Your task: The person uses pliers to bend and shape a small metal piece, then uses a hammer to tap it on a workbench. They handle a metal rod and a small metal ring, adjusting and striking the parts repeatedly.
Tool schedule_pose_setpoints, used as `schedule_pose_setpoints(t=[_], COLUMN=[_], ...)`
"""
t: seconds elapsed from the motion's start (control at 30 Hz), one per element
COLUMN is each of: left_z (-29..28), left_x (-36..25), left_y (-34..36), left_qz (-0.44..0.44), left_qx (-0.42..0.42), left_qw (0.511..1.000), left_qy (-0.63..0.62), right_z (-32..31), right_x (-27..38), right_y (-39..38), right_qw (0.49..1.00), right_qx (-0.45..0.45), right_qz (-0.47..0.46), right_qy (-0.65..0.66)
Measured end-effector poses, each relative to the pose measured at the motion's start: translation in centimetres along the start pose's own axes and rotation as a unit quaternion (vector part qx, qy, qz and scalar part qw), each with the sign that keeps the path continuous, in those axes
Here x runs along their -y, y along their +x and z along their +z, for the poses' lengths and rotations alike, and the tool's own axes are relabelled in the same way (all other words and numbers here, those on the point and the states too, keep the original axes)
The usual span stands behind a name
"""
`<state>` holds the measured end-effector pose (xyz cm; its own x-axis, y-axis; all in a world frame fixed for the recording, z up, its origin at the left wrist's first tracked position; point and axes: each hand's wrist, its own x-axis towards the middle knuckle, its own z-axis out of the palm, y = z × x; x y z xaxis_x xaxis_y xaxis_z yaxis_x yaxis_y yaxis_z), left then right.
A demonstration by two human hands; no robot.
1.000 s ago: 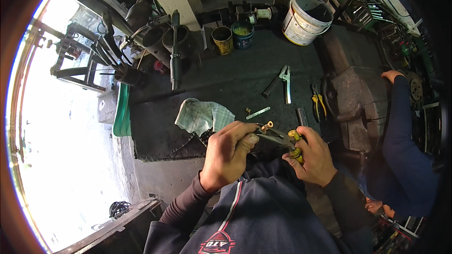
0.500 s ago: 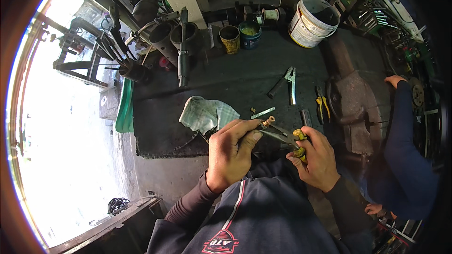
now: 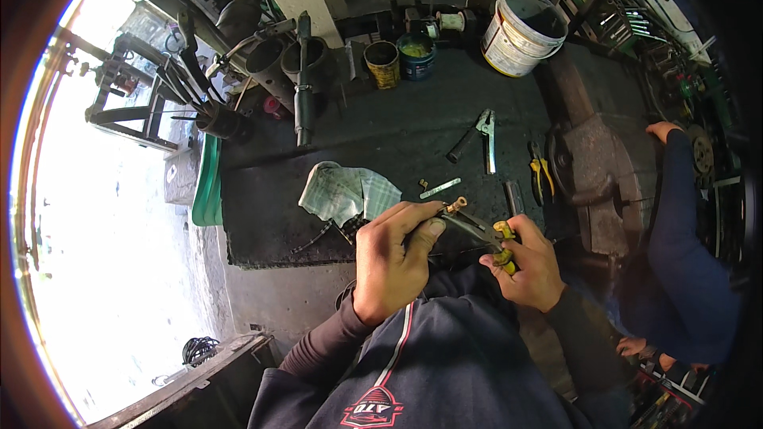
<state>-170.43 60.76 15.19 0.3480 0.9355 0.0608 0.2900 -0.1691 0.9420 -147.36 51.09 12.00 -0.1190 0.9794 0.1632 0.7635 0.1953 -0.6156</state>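
My left hand (image 3: pixel 391 258) is closed in a pinch, with a small brass fitting (image 3: pixel 457 204) sticking up past its fingertips. A darker part lies between thumb and forefinger, mostly hidden. Pliers with yellow handles (image 3: pixel 504 258) are gripped in my right hand (image 3: pixel 534 268). Their jaws (image 3: pixel 470 226) point left and reach the left thumb and forefinger, just below the brass fitting. Whether the jaws bite on the part, I cannot tell. Behind the left hand lies a crumpled checked cloth (image 3: pixel 342 191). A flat metal strip (image 3: pixel 440 187) rests on the dark bench just beyond the hands.
Locking pliers (image 3: pixel 482 139) and yellow-black pliers (image 3: pixel 542 175) lie farther back on the bench (image 3: pixel 397 135). A white bucket (image 3: pixel 513 44) and two small tins stand at the rear. At right is a big metal housing (image 3: pixel 600 175), with another person's blue sleeve (image 3: pixel 683 222) beside it.
The plier handles have come slightly closer together and the jaws look less spread. My left hand keeps its pinch. The whole view has shifted a little.
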Motion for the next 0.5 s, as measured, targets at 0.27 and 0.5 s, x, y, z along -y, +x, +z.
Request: schedule_pose_setpoints(t=[0.27,0.5], left_z=[0.3,1.9], left_x=[0.8,1.1], left_y=[0.6,0.4], left_qz=[0.012,0.055], left_qx=[-0.032,-0.098], left_qw=[0.999,0.991], left_qy=[0.038,0.067], right_z=[0.5,0.3], right_x=[2.7,6.2], right_y=[-0.9,-1.4], right_qw=[0.997,0.987], right_qx=[-0.008,0.002], right_qz=[0.057,0.113], right_qy=[-0.058,-0.116])
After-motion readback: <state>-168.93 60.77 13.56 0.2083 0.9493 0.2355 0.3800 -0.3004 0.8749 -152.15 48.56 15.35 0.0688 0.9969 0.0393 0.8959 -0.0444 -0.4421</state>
